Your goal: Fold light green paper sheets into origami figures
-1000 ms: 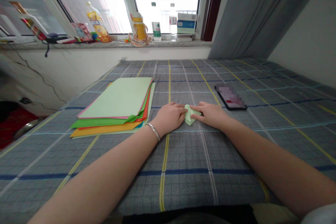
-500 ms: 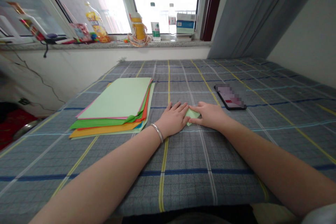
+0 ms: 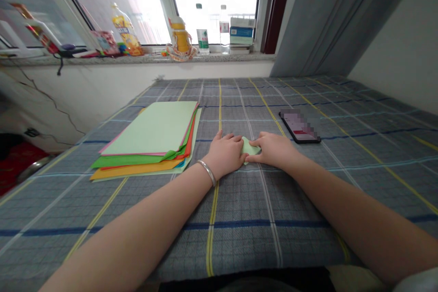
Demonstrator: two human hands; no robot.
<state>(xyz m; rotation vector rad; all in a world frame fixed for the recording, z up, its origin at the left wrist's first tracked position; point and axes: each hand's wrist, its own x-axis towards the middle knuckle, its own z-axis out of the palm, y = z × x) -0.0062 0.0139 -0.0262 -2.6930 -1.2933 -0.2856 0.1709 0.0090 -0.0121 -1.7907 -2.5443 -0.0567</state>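
Observation:
A small folded piece of light green paper [image 3: 249,148] lies on the grey plaid sheet [image 3: 246,210], pressed between both hands. My left hand [image 3: 226,154], with a silver bracelet on its wrist, has its fingers curled over the paper's left side. My right hand [image 3: 273,149] pinches the paper's right side with thumb and fingers closed. Most of the paper is hidden under the fingers.
A stack of coloured paper sheets [image 3: 150,141] lies to the left of my hands. A phone [image 3: 300,125] rests to the right, further back. The windowsill [image 3: 137,58] beyond carries bottles, a box and small items. A grey curtain [image 3: 328,18] hangs at the right.
My left hand's fingers, flat over the paper half a second ago, have curled in. The hands stay together on the paper; less of it shows.

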